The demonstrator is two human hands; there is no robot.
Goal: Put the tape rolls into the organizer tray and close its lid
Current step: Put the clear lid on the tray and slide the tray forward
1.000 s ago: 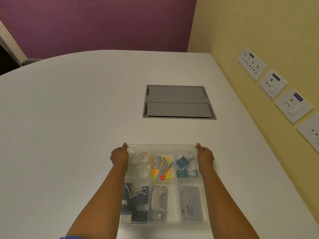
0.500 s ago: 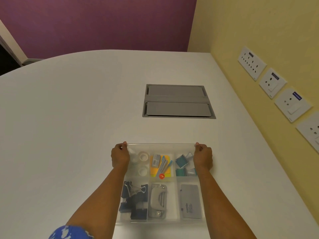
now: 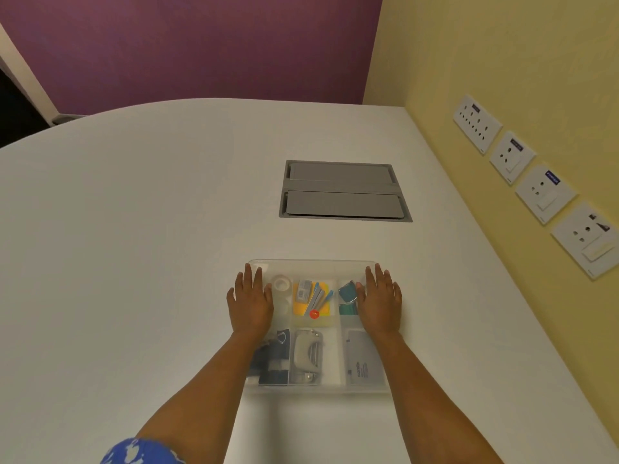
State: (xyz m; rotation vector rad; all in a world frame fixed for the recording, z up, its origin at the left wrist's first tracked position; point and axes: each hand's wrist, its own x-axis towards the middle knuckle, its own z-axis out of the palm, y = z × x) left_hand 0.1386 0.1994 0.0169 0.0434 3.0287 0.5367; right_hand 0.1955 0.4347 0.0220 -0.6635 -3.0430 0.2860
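Observation:
A clear plastic organizer tray [image 3: 315, 390] sits on the white table close to me, its clear lid [image 3: 311, 264] lying flat over the compartments. Through the lid I see clear tape rolls [image 3: 280, 283] in the far left compartment. My left hand [image 3: 250, 302] rests palm down on the lid's left side, fingers spread. Flat on the lid's right side lies my right hand [image 3: 380, 299], fingers apart too. Neither hand holds anything.
Under the lid are sticky notes and pens [image 3: 315, 298], teal clips [image 3: 347, 293], binder clips [image 3: 273, 358], a hole punch [image 3: 308, 354] and a grey case [image 3: 363, 360]. A grey cable hatch [image 3: 345, 190] is set in the table beyond. Wall sockets [image 3: 544, 192] line the yellow wall at right.
Both hands let go of the lid's far corners and now lie flat on top of it. The lid has come down level onto the tray.

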